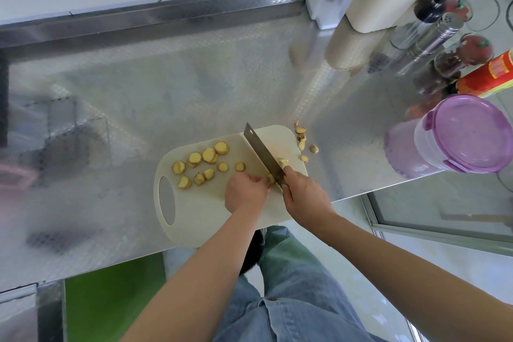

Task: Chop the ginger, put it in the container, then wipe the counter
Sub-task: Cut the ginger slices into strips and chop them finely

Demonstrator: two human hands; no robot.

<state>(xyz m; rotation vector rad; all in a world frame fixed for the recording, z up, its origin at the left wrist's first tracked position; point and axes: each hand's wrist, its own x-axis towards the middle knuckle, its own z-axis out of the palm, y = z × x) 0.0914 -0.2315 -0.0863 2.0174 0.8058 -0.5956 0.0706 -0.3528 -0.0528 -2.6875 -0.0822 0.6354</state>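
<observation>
Now, right hand grip clasps flat steel cleaver; left hand grip pinches knobbly ginger.

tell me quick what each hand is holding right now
Left hand: closed, holding the ginger piece down on the cutting board.
Right hand: closed, gripping the knife.

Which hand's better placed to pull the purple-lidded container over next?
Right, probably: the container sits right of the board, nearer the right hand, which must first put down the knife.

Cleaver in right hand, ginger under left hand
</observation>
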